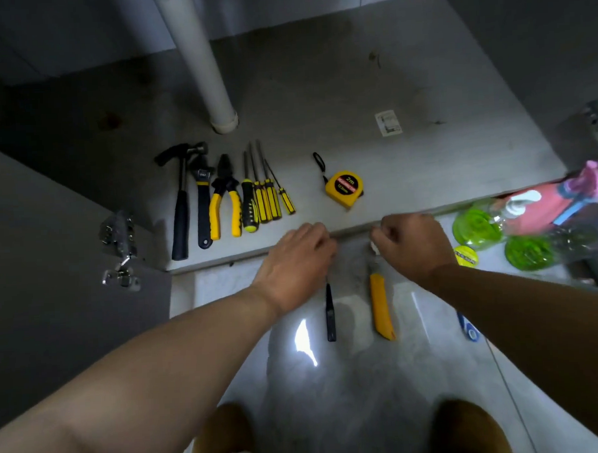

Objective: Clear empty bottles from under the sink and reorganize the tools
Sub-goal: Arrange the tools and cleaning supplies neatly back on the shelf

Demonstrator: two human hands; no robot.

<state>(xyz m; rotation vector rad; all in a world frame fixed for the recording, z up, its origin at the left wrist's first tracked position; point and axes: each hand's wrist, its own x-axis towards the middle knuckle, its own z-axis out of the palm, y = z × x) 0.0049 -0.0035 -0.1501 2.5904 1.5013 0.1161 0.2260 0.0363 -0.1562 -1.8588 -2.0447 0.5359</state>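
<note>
Beyond and left of your left grip (297, 260): hammer (180, 214), wrench (203, 210), pliers (225, 192), screwdrivers (264, 200) in tidy row on cabinet floor (421, 84), handles toward you. Sorted, likely by size. Left grip curled over tip of thin black tool (330, 314); actual hold hidden, cannot tell. Tape measure (344, 189) beyond, between both grips. Right grip (413, 245) fisted over nose of yellow knife (381, 308); hold likewise unclear. Empty bottles (476, 229) right of it, out on tile, so cleared.

Tools (224, 186) in row, left hand (295, 260) apparently curled
</note>
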